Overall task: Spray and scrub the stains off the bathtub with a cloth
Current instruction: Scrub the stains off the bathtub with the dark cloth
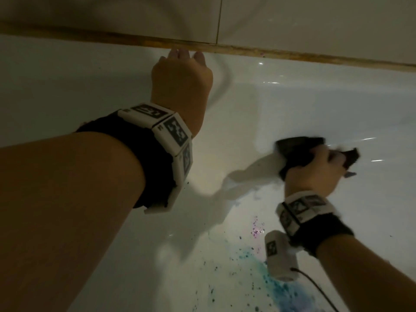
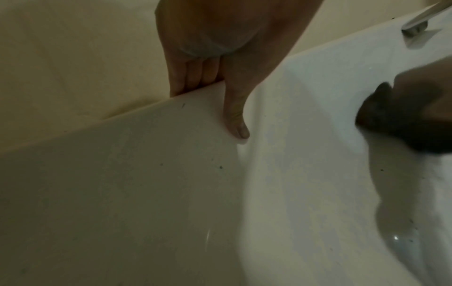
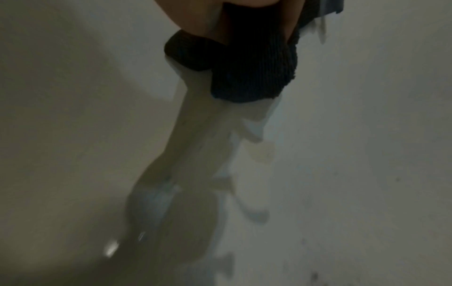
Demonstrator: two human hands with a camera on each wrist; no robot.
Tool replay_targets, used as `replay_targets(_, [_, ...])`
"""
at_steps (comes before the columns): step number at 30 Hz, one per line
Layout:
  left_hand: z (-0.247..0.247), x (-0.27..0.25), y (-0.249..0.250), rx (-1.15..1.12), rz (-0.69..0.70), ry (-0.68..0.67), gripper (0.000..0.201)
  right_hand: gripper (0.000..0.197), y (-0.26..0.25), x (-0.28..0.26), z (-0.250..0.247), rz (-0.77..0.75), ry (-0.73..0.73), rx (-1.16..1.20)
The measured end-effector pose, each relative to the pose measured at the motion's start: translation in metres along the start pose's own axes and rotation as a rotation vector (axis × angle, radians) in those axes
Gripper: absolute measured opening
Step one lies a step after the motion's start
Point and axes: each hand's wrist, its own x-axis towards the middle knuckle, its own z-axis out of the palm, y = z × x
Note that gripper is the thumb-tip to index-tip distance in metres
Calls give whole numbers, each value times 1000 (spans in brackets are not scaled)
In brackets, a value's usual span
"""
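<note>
The white bathtub [image 1: 292,97] fills the head view. My right hand [image 1: 319,167] grips a bunched dark cloth [image 1: 292,147] and presses it against the tub's far inner wall. The right wrist view shows the ribbed cloth [image 3: 254,65] on the wall, with wet streaks [image 3: 210,147] running down below it. Blue stains [image 1: 267,273] and purple specks [image 1: 255,230] lie on the tub floor, below the right wrist. My left hand [image 1: 186,57] rests on the far rim. Its fingers [image 2: 193,77] lie over the edge and its thumb [image 2: 234,120] points down the inner wall; it holds nothing.
A brownish sealant seam [image 1: 270,51] joins the tub's rim to the pale tiled wall [image 1: 112,14]. A metal tap [image 2: 415,23] stands at the tub's end in the left wrist view. A wet patch [image 1: 236,183] spreads down the wall toward the stains.
</note>
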Motion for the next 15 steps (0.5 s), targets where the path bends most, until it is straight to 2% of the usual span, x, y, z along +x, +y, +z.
replay_targets(2, [4, 1, -1, -54, 40, 11, 57, 47, -15, -28, 19, -62, -145, -54])
replay_targets(4, [8, 1, 0, -49, 8, 26, 47, 54, -35, -58, 39, -165, -413, -129])
replay_targets(6, [8, 3, 2, -48, 5, 64, 34, 54, -54, -86, 54, -291, -669, -147])
replay_targets(9, [9, 3, 3, 8, -44, 124, 27, 57, -59, -104, 60, -382, -836, -117])
replay_targets(11, [8, 4, 2, -52, -40, 132, 33, 55, -45, -111, 54, -509, -964, -90])
replay_targets(13, [5, 2, 2, -89, -61, 177, 50, 41, -26, -122, 42, -658, -1181, -160])
replay_targets(14, [4, 1, 2, -108, -68, 166, 53, 34, -19, -126, 37, -680, -1243, -163])
replay_targets(15, [4, 1, 3, -120, -72, 153, 54, 29, -13, -126, 33, -673, -1218, -105])
